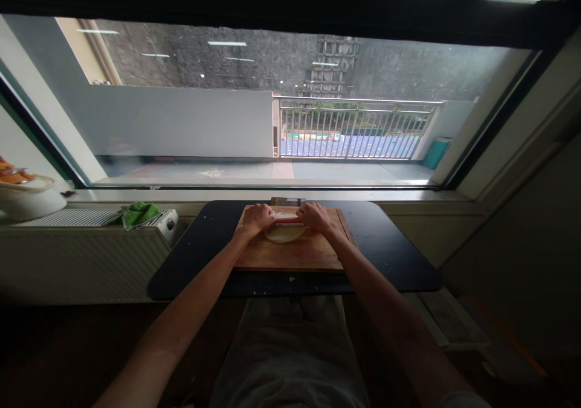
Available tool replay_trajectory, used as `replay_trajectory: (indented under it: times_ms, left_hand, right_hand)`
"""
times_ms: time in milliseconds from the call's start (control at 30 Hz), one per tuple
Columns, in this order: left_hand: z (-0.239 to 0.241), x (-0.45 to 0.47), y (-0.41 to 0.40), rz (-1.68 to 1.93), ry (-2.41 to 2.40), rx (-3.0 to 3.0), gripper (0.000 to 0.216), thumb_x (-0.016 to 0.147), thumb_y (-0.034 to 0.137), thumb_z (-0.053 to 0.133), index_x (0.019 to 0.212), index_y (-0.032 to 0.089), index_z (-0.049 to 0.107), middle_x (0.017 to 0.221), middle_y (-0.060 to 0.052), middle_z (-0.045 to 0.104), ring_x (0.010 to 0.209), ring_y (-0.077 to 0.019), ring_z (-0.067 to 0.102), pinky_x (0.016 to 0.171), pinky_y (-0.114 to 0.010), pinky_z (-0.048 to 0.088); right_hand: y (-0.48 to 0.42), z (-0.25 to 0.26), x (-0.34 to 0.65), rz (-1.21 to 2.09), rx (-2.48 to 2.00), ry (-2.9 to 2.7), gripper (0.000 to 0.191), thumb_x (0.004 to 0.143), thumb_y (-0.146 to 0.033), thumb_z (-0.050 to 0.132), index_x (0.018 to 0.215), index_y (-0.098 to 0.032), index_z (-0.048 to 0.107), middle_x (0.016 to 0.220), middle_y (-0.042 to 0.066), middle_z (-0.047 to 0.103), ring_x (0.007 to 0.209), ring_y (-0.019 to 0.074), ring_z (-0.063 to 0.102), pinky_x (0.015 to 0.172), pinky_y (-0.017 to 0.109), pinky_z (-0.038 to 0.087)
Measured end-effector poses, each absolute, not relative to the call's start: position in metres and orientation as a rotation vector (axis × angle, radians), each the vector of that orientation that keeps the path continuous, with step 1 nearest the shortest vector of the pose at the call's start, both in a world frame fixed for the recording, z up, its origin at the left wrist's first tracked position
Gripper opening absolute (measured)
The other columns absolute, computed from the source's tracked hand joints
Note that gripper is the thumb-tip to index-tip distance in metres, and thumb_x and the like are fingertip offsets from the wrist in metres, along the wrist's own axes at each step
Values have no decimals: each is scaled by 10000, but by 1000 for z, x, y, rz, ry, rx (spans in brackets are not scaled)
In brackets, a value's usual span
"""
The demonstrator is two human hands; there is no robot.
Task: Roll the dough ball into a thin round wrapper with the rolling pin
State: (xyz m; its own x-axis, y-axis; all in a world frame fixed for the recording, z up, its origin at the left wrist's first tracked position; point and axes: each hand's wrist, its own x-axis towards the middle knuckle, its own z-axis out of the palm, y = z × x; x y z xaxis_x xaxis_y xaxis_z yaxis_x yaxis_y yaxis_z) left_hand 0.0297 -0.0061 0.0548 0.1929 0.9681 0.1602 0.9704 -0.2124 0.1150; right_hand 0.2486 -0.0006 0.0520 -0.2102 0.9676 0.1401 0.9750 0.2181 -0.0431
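Observation:
A wooden board (295, 255) lies on a small black table (385, 250) under a window. On the board's far half rests a flat round piece of pale dough (285, 233). A rolling pin (287, 219) lies across the dough's far edge. My left hand (257, 218) is closed over the pin's left end and my right hand (315, 215) is closed over its right end, knuckles up. Most of the pin is hidden under my hands.
A white radiator (82, 238) stands to the left with a green cloth (140, 213) on top. A white bowl-like vessel (27, 196) sits at the far left. A window sill and large pane run behind the table. My lap is below the table's near edge.

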Motion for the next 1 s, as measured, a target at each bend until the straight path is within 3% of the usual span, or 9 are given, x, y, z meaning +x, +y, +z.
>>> replay_trajectory:
  times_ms: [233,500,1000]
  left_hand:
    - [50,26,-20,-399,-1918,-2423,398,952,371,491,906,213,853,1023,-146,830,1001,-305,778,904,-360,562]
    - [49,25,-35,-428,-1925,-2384,429,994,386,477,1003,211,868,1061,-155,827,1045,-316,773,900,-364,562]
    - [51,23,-57,-372,-1935,-2416,443,1005,373,448,1006,223,866,1080,-146,825,1041,-303,767,896,-360,543]
  right_hand:
    - [-14,58,246,-100,-1884,-2361,446,1091,-351,414,1119,-157,814,1170,201,803,1078,267,750,884,291,465]
    - [-26,60,245,-132,-1869,-2420,440,1069,-315,417,1045,-160,828,1143,196,811,1025,262,757,843,294,447]
    - [-33,65,245,-68,-1867,-2455,426,1061,-363,462,1012,-174,840,1067,182,822,997,278,761,823,292,458]
